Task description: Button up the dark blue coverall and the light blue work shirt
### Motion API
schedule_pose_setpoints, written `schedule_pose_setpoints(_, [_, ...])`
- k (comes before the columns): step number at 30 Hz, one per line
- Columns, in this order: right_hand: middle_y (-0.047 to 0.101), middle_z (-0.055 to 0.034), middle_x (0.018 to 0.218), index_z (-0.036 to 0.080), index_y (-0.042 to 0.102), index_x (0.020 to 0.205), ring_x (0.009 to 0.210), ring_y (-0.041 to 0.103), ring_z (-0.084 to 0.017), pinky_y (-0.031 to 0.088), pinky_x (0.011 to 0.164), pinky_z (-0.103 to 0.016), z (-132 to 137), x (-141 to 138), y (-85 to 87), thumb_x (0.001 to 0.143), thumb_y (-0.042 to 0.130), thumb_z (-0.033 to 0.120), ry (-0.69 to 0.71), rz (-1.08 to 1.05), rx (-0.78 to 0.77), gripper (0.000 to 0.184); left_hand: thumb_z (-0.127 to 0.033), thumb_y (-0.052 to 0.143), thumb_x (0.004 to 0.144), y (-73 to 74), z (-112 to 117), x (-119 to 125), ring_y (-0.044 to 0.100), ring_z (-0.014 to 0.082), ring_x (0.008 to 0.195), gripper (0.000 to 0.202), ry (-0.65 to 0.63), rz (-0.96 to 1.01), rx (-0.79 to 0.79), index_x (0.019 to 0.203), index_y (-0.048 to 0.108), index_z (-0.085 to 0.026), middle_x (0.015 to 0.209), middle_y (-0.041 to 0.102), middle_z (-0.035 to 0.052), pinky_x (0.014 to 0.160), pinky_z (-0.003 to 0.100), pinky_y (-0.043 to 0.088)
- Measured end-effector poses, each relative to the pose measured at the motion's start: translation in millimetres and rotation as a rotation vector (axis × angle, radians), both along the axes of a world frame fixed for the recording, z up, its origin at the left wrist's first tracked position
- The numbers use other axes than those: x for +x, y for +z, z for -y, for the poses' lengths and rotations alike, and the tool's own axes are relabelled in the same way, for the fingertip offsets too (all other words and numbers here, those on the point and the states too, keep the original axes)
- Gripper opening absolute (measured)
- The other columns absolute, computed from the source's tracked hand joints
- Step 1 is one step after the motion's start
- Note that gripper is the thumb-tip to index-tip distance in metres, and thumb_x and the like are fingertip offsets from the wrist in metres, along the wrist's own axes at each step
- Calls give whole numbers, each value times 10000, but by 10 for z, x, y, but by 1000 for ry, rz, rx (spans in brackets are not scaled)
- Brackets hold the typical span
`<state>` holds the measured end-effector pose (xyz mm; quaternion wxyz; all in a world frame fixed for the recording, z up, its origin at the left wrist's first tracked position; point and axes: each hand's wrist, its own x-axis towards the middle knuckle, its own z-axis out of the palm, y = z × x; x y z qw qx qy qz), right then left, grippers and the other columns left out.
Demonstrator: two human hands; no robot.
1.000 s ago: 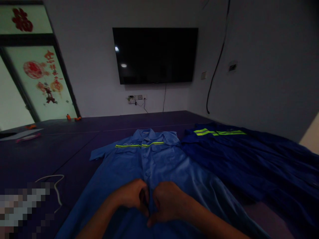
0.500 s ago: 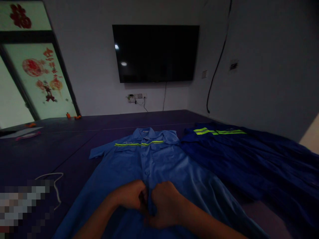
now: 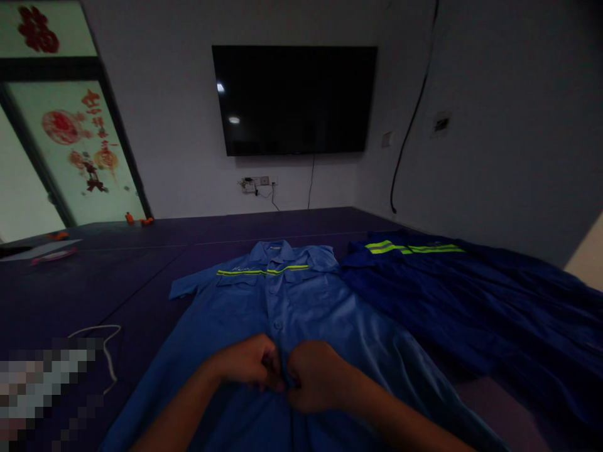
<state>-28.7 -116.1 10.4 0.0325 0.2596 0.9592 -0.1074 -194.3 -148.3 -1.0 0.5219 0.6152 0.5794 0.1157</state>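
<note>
A light-blue short-sleeved work shirt (image 3: 221, 314) lies face up in front of me, collar away from me, with yellow-green stripes across the chest. Its upper front is closed along the placket, where a button (image 3: 277, 325) shows just beyond my hands. My left hand (image 3: 249, 361) pinches the placket from the left, fingers curled. From the right, my right hand (image 3: 318, 376) is closed on the facing edge, knuckles up. The fingertips nearly meet at the shirt's middle; whatever small part they hold between them is hidden.
A dark-blue garment with yellow-green stripes (image 3: 424, 295) lies to the right, against the shirt. On the purple surface (image 3: 151, 257) at left are a white cord (image 3: 109, 358) and a pixelated patch. A television (image 3: 296, 100) hangs on the wall behind.
Both hands have shifted slightly up the placket and stay close together. My right hand's fingers have drawn up and in from their lower reach. The shirt lies in the same place.
</note>
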Motion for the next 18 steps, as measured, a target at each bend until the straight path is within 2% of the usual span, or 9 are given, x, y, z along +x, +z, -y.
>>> schedule_pose_setpoints(3, [556, 3, 491, 133, 596, 551, 449, 467, -89, 265, 405, -186, -147, 16, -75, 600, 517, 241, -64, -159, -225, 142, -271, 645, 537, 56, 0, -10, 436, 62, 404, 186, 80, 45, 46, 618, 556, -129, 464, 510, -54, 395, 176, 293])
schedule_pose_setpoints(6, [459, 48, 394, 145, 521, 491, 372, 423, -62, 264, 361, -159, -276, -1, -158, 612, 487, 192, -208, -299, -519, 135, -288, 623, 562, 76, -17, -34, 422, 56, 385, 190, 170, 79, 119, 600, 520, -133, 460, 508, -52, 391, 178, 281])
schedule_pose_setpoints(8, [445, 59, 365, 153, 507, 492, 350, 431, -64, 294, 351, -151, -320, -32, -201, 612, 498, 191, -311, -351, -662, 125, -303, 622, 567, 54, -30, -45, 415, 53, 376, 208, 212, 101, 143, 601, 503, -136, 454, 502, -57, 397, 180, 284])
schedule_pose_setpoints(12, [456, 67, 345, 156, 506, 499, 333, 439, -64, 340, 356, -153, -332, -85, -280, 604, 539, 187, -419, -422, -827, 115, -332, 626, 572, -49, -32, -48, 411, 50, 375, 241, 228, 154, 153, 628, 492, -139, 459, 489, -68, 408, 184, 295])
schedule_pose_setpoints(18, [448, 80, 348, 142, 514, 539, 307, 383, -36, 282, 338, -146, -401, -40, -335, 599, 602, 267, -400, -647, -1002, 164, -347, 589, 614, -122, -31, -48, 409, 48, 403, 238, 294, 223, 230, 662, 466, -149, 491, 467, -77, 424, 183, 289])
